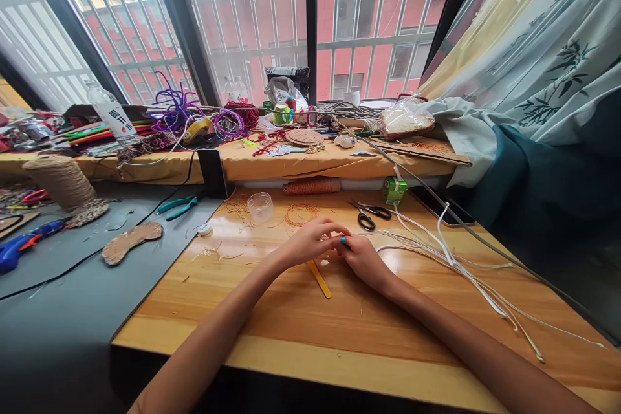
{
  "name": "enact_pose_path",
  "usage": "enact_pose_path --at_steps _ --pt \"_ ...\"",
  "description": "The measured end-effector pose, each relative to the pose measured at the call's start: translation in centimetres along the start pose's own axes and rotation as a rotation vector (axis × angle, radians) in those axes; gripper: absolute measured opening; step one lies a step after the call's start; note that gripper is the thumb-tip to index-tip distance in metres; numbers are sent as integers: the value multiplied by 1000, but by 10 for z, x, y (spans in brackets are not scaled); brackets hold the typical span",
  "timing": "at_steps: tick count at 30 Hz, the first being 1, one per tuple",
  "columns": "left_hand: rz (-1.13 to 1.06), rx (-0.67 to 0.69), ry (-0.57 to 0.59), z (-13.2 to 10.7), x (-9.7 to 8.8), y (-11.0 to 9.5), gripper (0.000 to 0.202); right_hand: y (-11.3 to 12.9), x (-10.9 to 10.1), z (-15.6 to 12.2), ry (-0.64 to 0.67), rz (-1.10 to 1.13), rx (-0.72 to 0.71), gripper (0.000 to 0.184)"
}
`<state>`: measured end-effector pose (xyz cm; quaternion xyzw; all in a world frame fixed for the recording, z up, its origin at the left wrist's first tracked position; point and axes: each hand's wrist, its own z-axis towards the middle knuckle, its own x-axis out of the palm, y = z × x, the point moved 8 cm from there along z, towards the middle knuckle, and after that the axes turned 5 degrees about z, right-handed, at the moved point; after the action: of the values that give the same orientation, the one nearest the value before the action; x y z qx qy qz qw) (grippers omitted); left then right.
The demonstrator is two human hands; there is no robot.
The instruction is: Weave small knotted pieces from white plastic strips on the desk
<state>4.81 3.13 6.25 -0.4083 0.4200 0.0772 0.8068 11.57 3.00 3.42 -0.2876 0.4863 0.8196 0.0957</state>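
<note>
Above the middle of the wooden table, my left hand (315, 242) and my right hand (363, 260) meet at the fingertips. Both are closed in a pinch; whatever lies between them is too small or hidden to name. A small bright blue spot shows where the fingers meet, and I cannot tell if it is a nail or an object. Below my left hand lies a yellow flat stick (320, 279), its upper end partly covered. White cords (449, 260) spread rightward from behind my right hand; whether any is held cannot be seen. Beyond the hands is a loose coil of orange thread (301, 215).
Black-handled scissors (369, 213), a clear round tub (261, 206), a green box (394, 190) and an orange thread spool (311, 187) line the back. Teal pliers (178, 207) and a blue glue gun (24, 246) lie left. A grey cable (466, 242) crosses the right side.
</note>
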Motion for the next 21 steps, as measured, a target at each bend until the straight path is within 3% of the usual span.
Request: enact_pose_path --at_steps 3,9,16,21 --pt "-1 -23 8 0 0 4 23 2 -3 0 -18 -11 11 20" --pt "3 -66 -126 1 -11 16 20 4 -12 0 -76 -12 58 24" --pt "-490 -321 -45 0 10 41 29 4 -16 -1 -104 28 77 24" --pt "-598 -356 -41 -1 12 40 25 1 -16 -1 -101 43 85 25"
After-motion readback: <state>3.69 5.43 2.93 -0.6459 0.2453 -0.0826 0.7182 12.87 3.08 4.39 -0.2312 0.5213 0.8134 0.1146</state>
